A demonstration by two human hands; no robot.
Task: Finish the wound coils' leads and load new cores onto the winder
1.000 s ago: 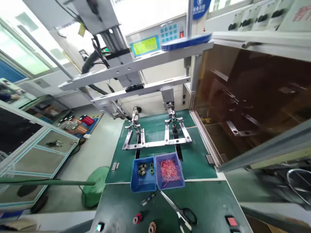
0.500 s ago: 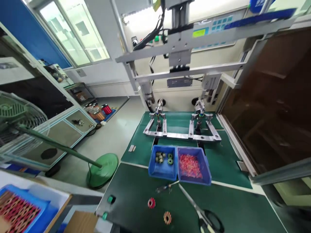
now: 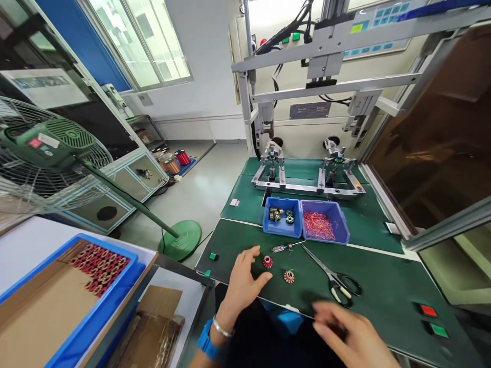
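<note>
My left hand (image 3: 245, 278) rests on the green mat (image 3: 383, 286), fingers spread and open, its thumb and forefinger on either side of a small red wound coil (image 3: 267, 261) without gripping it. A second, orange coil (image 3: 289, 276) lies just to the right. My right hand (image 3: 347, 329) hovers low over the mat's front edge, blurred by motion, fingers stretched out, holding nothing that I can see. Scissors (image 3: 335, 278) lie between the hands and the bins, and a small screwdriver (image 3: 282, 248) lies behind the red coil.
Two blue bins stand behind: one (image 3: 282, 225) with dark parts, one (image 3: 325, 228) with red wire pieces. A winding machine fixture (image 3: 307, 179) is at the back. Red (image 3: 428, 310) and green (image 3: 438, 330) buttons sit right. A green fan (image 3: 49, 148) and a blue crate (image 3: 76, 286) are left.
The view has swung left and down. Both hands have come into view; the left one has settled around the red coil, the right is moving near the mat's front edge.
</note>
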